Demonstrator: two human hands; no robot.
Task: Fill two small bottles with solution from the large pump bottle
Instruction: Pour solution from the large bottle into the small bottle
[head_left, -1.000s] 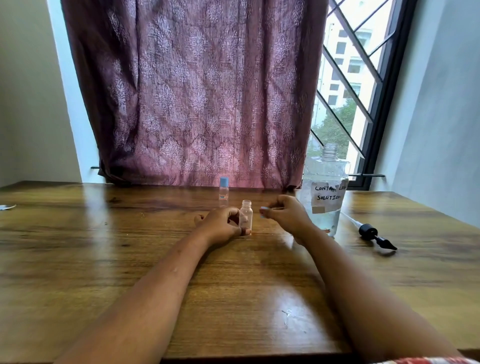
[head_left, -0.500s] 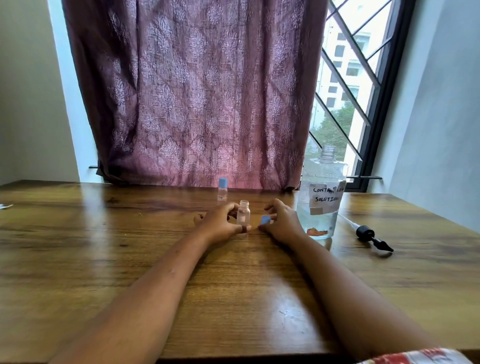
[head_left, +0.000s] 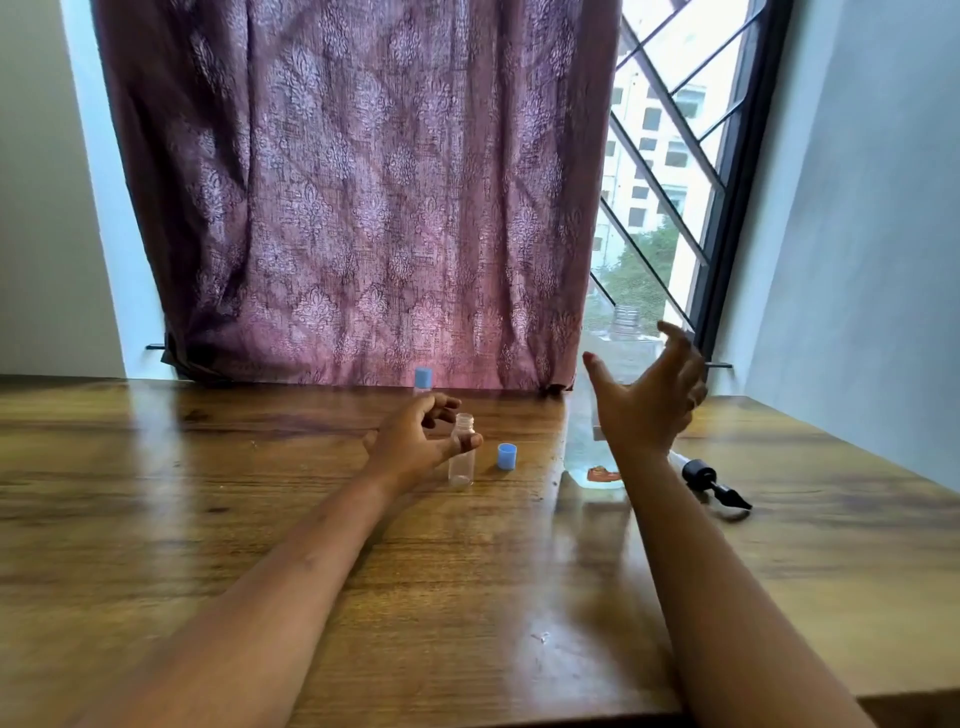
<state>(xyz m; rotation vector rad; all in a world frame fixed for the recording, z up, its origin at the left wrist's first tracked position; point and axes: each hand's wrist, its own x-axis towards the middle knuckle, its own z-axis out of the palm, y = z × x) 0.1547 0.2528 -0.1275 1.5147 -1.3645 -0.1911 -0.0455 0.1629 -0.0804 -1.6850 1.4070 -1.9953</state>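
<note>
- Two hands: your left hand pinches the light, tippy small bottle; your right hand is spread, empty.
- Half-hidden, the large bottle looks heavy, perhaps slick; wrap its body.

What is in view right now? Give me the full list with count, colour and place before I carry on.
open small bottle: 1, clear, uncapped, upright at table centre
loose cap: 1, blue, on the table just right of that bottle
capped small bottle: 1, blue cap showing, behind the left hand, near the curtain
large bottle: 1, clear, neck open, right of centre, partly behind the right hand
pump head: 1, black with a clear tube, lying on the table right of the large bottle
table: 1, brown wood
curtain: 1, maroon, patterned, at the back
window grille: 1, dark, back right
left hand: 1, holds the open small bottle
right hand: 1, raised, fingers spread
</note>
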